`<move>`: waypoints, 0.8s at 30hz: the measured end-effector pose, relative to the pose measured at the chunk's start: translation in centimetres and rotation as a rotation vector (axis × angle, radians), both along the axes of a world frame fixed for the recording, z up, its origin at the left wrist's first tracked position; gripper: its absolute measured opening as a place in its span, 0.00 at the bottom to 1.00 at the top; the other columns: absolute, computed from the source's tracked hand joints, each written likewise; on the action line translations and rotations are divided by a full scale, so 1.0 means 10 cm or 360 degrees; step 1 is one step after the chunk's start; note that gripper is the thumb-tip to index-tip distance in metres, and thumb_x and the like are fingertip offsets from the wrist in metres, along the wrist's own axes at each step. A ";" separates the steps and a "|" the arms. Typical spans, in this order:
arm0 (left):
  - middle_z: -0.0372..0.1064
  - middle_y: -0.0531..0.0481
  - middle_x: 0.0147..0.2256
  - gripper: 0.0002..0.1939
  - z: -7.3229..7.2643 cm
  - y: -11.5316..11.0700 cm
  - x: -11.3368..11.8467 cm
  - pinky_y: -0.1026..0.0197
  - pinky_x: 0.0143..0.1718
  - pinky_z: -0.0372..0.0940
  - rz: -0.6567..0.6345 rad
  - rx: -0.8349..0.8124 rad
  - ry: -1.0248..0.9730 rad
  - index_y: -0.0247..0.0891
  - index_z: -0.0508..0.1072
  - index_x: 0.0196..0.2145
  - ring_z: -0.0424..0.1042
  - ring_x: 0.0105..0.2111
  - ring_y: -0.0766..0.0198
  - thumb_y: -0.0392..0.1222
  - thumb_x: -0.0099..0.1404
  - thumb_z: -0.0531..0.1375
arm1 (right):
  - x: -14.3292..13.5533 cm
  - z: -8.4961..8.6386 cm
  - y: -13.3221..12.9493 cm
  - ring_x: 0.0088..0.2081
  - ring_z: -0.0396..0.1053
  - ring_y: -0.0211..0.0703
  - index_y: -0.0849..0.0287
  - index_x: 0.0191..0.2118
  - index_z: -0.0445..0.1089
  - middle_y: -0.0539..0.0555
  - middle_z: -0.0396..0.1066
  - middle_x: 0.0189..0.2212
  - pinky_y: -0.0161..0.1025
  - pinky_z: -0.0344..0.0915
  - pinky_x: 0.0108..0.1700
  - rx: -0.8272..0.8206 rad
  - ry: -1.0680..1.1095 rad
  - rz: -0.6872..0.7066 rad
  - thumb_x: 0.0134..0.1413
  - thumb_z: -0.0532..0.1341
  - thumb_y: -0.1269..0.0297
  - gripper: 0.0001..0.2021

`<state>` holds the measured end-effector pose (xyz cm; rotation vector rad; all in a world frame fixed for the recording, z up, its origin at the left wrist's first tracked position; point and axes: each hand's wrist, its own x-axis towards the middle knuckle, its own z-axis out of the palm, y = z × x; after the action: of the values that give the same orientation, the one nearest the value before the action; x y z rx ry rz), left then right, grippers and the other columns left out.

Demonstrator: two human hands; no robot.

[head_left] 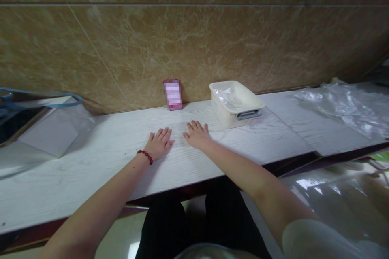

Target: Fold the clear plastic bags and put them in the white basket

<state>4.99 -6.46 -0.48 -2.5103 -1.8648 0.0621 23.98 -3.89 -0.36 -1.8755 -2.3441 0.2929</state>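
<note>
My left hand (158, 144) lies palm down on the white wood-grain table (179, 166), its fingers a little spread. A red bead bracelet (146, 155) circles that wrist. Close by on the right, my right hand (197, 134) also rests flat on the tabletop, fingers apart, holding nothing. A phone (173, 95) with a blurred-out screen leans upright against the wall beyond both hands. To the right of my right hand stands a cream plastic box (226, 113) with a grey latch; clear plastic (226, 98) lies inside it.
Clear plastic bags (346, 105) are heaped at the table's right end. At the left sits a white box-like object (51, 133) in clear plastic, with a blue strap or edging (65, 105). The brown marbled wall (152, 44) bounds the table's back.
</note>
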 end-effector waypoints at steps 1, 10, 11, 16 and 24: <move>0.40 0.47 0.59 0.30 0.00 0.01 -0.04 0.43 0.53 0.39 0.0010 -0.0017 -0.0001 0.37 0.45 0.58 0.40 0.58 0.55 0.53 0.62 0.36 | 0.03 0.01 0.00 0.59 0.29 0.49 0.55 0.59 0.39 0.53 0.33 0.60 0.60 0.25 0.53 -0.0027 -0.0013 -0.0003 0.53 0.36 0.48 0.30; 0.49 0.39 0.56 0.25 -0.01 0.28 -0.02 0.42 0.50 0.46 0.0280 0.0046 -0.0265 0.33 0.52 0.55 0.47 0.56 0.52 0.46 0.63 0.39 | 0.06 0.02 0.01 0.59 0.29 0.52 0.54 0.59 0.40 0.52 0.34 0.60 0.62 0.25 0.52 -0.0002 0.0002 -0.0020 0.53 0.38 0.48 0.29; 0.49 0.38 0.56 0.25 0.00 0.27 0.03 0.41 0.51 0.45 0.0284 0.0138 -0.0239 0.33 0.53 0.55 0.46 0.56 0.51 0.45 0.62 0.40 | 0.06 0.02 0.01 0.59 0.29 0.52 0.54 0.59 0.40 0.52 0.34 0.60 0.62 0.25 0.52 -0.0003 -0.0001 -0.0025 0.53 0.38 0.48 0.29; 0.47 0.42 0.57 0.25 0.02 0.16 0.37 0.46 0.55 0.38 -0.0085 0.0264 -0.0141 0.33 0.52 0.56 0.42 0.57 0.55 0.44 0.63 0.39 | 0.05 0.02 -0.01 0.59 0.29 0.55 0.53 0.59 0.41 0.53 0.35 0.60 0.63 0.24 0.52 0.0035 0.0001 -0.0039 0.52 0.39 0.47 0.29; 0.43 0.43 0.58 0.27 -0.07 0.11 0.51 0.43 0.53 0.40 -0.0004 0.0135 -0.0163 0.37 0.50 0.57 0.42 0.57 0.53 0.50 0.62 0.39 | 0.24 0.01 0.06 0.58 0.30 0.59 0.53 0.59 0.42 0.53 0.36 0.60 0.65 0.25 0.50 0.0021 0.0008 -0.0183 0.52 0.40 0.46 0.30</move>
<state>10.11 -5.31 -1.17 -2.5042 -1.8571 -0.1454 26.43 -3.29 -0.27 -1.9915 -2.2183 0.2684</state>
